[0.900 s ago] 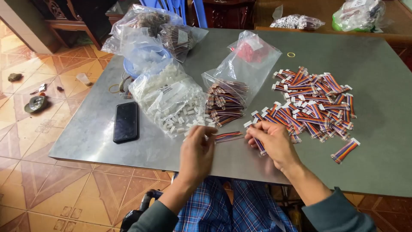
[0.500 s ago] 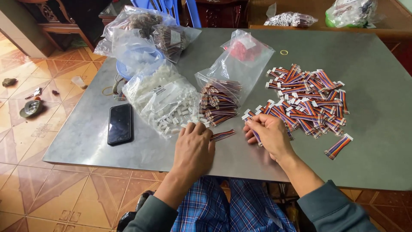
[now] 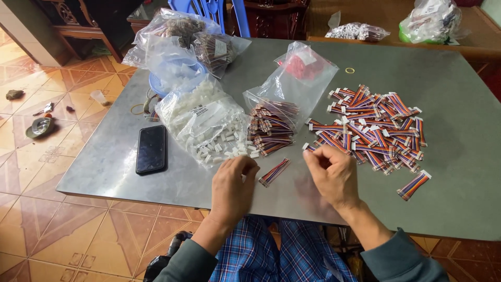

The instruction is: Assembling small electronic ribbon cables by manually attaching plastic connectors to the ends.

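Loose bundle of striped ribbon wires [image 3: 274, 172] lies flat on the grey tabletop [image 3: 459, 172], between the two hands and touching neither. Short, multicoloured, a pale connector at an end. Judged light and limp along the wires, stiff only at the plastic end; best pinched at the connector housing or across the flat of the ribbon, not by a single strand.

Left hand [image 3: 233, 183] sits just left of that bundle, fingers curled down at the edge of a spill of small white plastic housings [image 3: 229, 149]. Fingertips look pinched together, possibly on one housing; too small to tell for sure. The housings look hard, smooth and tiny, likely to skitter if nudged.

Right hand [image 3: 334, 175] rests just right of the bundle, thumb and forefinger closed near a white-tipped wire end at the near edge of the big pile; whether it grips anything I cannot tell.

Outward: the large heap of finished striped wire pieces [image 3: 373, 130] spreads right of centre, one stray piece [image 3: 414, 185] lying apart nearer the person. A clear bag holding banded wire bundles [image 3: 271, 128] is just beyond the hands, its mouth open toward them. Left of it, a bulging bag of white housings [image 3: 198, 117]. A black phone [image 3: 151, 149] lies face up near the left edge. More clear bags [image 3: 180, 44] crowd the far left corner; a yellow rubber band [image 3: 349, 70] lies alone farther back.
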